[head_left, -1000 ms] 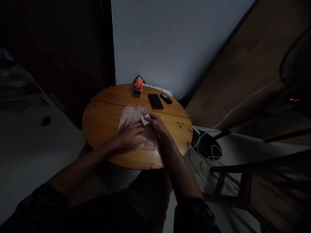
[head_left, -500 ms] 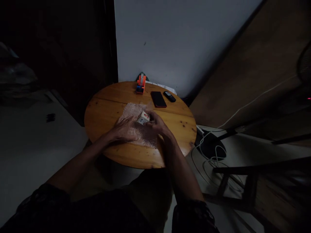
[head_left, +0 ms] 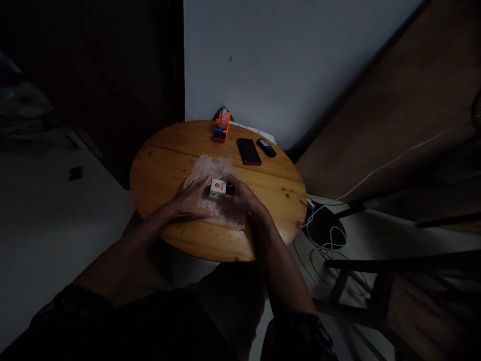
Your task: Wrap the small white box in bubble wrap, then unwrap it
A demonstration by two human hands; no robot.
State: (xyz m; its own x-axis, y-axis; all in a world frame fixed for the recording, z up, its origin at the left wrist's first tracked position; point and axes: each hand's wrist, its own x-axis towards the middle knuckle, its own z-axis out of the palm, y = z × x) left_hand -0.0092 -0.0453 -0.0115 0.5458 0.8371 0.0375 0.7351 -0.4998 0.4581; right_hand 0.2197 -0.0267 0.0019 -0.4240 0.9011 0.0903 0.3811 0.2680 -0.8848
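Note:
A small white box with a red print [head_left: 218, 188] is over a sheet of bubble wrap [head_left: 229, 216] on the round wooden table [head_left: 278, 200]. From the right, my right hand [head_left: 242, 196] grips the box between thumb and fingers. On the left, my left hand [head_left: 191, 199] lies on the bubble wrap with its fingers spread, the fingertips close to the box's left side.
An orange tape dispenser [head_left: 222, 125] stands at the table's back edge. Right of it lie a dark flat phone or case [head_left: 248, 151] and a small black keypad phone [head_left: 266, 147]. White cables [head_left: 332, 240] and a wooden stool [head_left: 379, 296] are at the right.
The box has turned and its printed face now shows more to the camera. It sits nearer my left hand. The whole view has shifted slightly.

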